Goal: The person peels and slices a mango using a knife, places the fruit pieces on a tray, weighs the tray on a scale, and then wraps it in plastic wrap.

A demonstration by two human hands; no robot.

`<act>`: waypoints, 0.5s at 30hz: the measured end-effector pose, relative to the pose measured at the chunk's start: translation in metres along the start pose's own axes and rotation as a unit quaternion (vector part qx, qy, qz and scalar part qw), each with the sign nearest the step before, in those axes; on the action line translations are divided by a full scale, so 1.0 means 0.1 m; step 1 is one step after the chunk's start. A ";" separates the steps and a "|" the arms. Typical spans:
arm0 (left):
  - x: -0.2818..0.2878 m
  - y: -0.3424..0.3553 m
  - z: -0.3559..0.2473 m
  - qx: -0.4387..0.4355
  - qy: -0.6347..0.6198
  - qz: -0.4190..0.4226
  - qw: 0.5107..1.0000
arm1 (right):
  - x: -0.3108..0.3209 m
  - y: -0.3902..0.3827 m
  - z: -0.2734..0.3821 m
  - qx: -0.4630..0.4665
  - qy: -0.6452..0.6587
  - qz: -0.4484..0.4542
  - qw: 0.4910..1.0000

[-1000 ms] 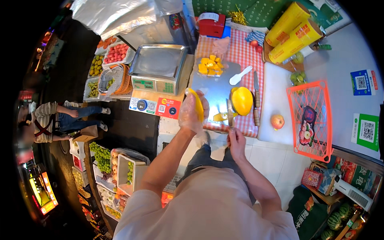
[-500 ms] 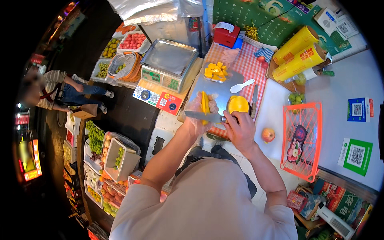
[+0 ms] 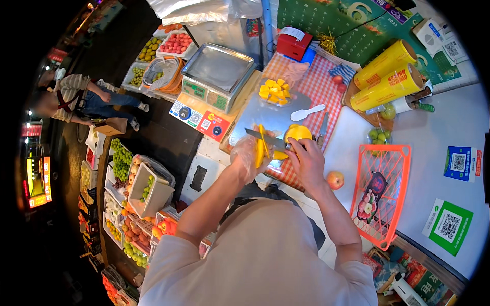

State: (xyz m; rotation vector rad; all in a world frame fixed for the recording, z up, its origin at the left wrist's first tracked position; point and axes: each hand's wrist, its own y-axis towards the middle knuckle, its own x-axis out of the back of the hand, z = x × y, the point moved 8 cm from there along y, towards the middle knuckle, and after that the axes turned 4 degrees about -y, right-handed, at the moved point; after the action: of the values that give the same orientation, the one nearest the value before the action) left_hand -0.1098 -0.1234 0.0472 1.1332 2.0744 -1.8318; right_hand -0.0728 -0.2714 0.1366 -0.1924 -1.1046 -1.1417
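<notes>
My left hand, in a clear plastic glove, is closed around yellow mango pieces over a silvery cutting board. My right hand, bare, grips a knife whose blade slants across the held mango, its tip towards the upper left. A yellow mango half sits just beyond my right fingers. Another mango piece lies between the hands. Farther off on the board, a clear tray holds mango cubes. Beside it rests a white plastic spoon.
A second knife lies on the red checked cloth. A weighing scale stands at the far left, a red printer at the back. To the right are an apple, an orange basket and yellow film rolls.
The knife has moved up and right, its blade now tilting across the mango. My left hand has shifted slightly left and down, with mango slices fanned apart. The whole view has turned slightly.
</notes>
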 end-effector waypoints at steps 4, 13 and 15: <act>0.01 -0.02 -0.14 0.048 0.139 0.027 0.989 | -0.20 0.05 -0.09 -0.073 0.006 0.030 0.997; 0.28 0.18 -0.52 0.106 0.188 0.060 0.975 | -1.06 -0.29 -0.64 -0.356 0.094 0.197 0.909; 0.38 0.34 -0.59 0.134 0.106 0.076 0.982 | -1.18 -0.44 -0.74 -0.410 0.126 0.248 0.868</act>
State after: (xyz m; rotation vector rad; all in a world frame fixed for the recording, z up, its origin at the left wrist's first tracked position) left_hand -0.0947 -0.0551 0.0137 1.5704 1.8165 -2.0363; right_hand -0.0618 -0.2638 -0.0093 -0.9124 -0.2410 -1.0571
